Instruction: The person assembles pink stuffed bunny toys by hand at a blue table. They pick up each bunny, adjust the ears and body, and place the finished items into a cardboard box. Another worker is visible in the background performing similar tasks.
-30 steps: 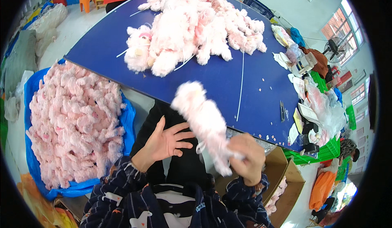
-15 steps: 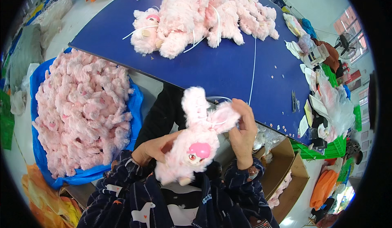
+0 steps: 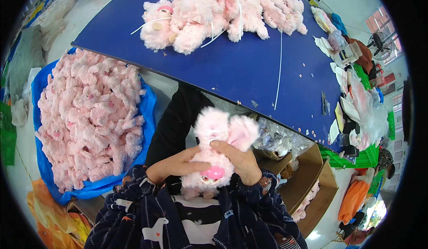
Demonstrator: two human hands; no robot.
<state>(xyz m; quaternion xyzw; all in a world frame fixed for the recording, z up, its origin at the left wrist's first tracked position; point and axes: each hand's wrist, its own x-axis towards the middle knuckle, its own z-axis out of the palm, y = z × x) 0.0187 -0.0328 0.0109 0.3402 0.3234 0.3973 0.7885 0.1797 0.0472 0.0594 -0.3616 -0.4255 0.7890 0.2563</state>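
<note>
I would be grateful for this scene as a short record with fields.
Held: pink plush toy, ears pointing toward the table
Left grip: on the toy's head
Right grip: near the base of the ears
Table: dark blue, bearing plush pile and white strip
Person's left: blue bag with heaped pink plush
Person's right: open cardboard box

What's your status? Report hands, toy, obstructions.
Left hand, right hand gripping pink plush toy around its head. Ears toward blue table. Nothing seen blocking either hand.

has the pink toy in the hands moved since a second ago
Yes, down in view: the pink toy overlapped the blue table then; now it shows wholly below the near edge.
</note>
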